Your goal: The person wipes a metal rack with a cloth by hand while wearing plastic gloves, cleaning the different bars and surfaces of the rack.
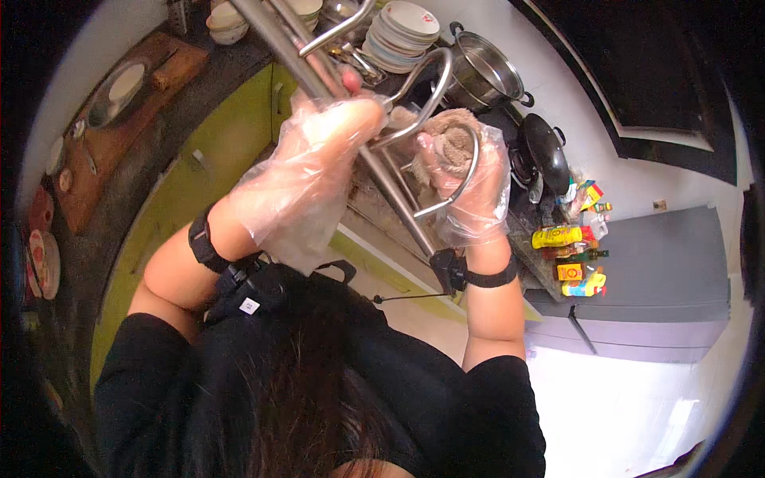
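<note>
A metal tube rack [391,200] with several bent wire loops runs diagonally in front of me, close to the camera. My left hand [320,140], in a clear plastic glove, is closed around its tubes near the upper middle. My right hand [475,173], gloved the same way, holds a bunched brown cloth [455,140] beside the rack's lower loops. One curved loop passes in front of the cloth; whether the cloth touches the metal I cannot tell. The rack's upper end runs out of view at the top.
Behind the rack stand a stack of plates [403,36], a steel pot [487,69] and a black wok [544,152]. Bottles and packets [556,237] line the counter's right end beside a grey refrigerator [663,263]. On the left counter lies a wooden board [110,161] with a metal bowl [116,98].
</note>
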The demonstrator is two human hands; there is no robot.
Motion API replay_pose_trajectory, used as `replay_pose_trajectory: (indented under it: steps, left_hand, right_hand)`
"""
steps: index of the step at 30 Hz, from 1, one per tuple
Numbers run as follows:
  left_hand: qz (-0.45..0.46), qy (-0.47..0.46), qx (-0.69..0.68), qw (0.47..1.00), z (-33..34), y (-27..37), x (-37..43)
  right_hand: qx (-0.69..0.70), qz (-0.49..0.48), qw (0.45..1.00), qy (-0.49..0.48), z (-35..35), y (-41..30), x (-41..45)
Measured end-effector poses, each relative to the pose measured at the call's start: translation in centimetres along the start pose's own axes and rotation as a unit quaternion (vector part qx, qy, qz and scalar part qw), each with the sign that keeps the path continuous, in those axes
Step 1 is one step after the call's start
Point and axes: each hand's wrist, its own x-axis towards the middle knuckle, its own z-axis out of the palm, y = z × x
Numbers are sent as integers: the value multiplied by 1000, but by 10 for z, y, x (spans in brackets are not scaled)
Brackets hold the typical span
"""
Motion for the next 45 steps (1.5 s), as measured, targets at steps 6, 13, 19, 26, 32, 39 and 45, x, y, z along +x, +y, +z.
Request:
replay_pose_trajectory:
  steps: [6, 13, 19, 26, 32, 39, 45]
  left_hand:
    - [26, -45, 44, 998, -9, 2, 0]
    - [145, 0, 25, 989, 12, -11, 6]
    - [38, -25, 3, 999, 5, -13, 9]
    - [-161, -36, -110, 980, -14, -27, 17]
    - [-277, -132, -122, 944, -46, -58, 27]
    - [-210, -133, -27, 968, -16, -40, 28]
    - [23, -222, 13, 975, -26, -22, 23]
  right_hand:
    - [-29, -77, 993, 80, 11, 10, -1]
    - [-82, -155, 977, 121, 8, 20, 17]
    - [-176, -245, 934, 189, -15, 20, 24]
    - [-326, -384, 863, 36, -52, -5, 11]
    - [-286, -423, 853, -107, -68, -34, 12]
    - [-276, -353, 892, -67, -63, 7, 5]
    - [162, 32, 986, 25, -31, 35, -20]
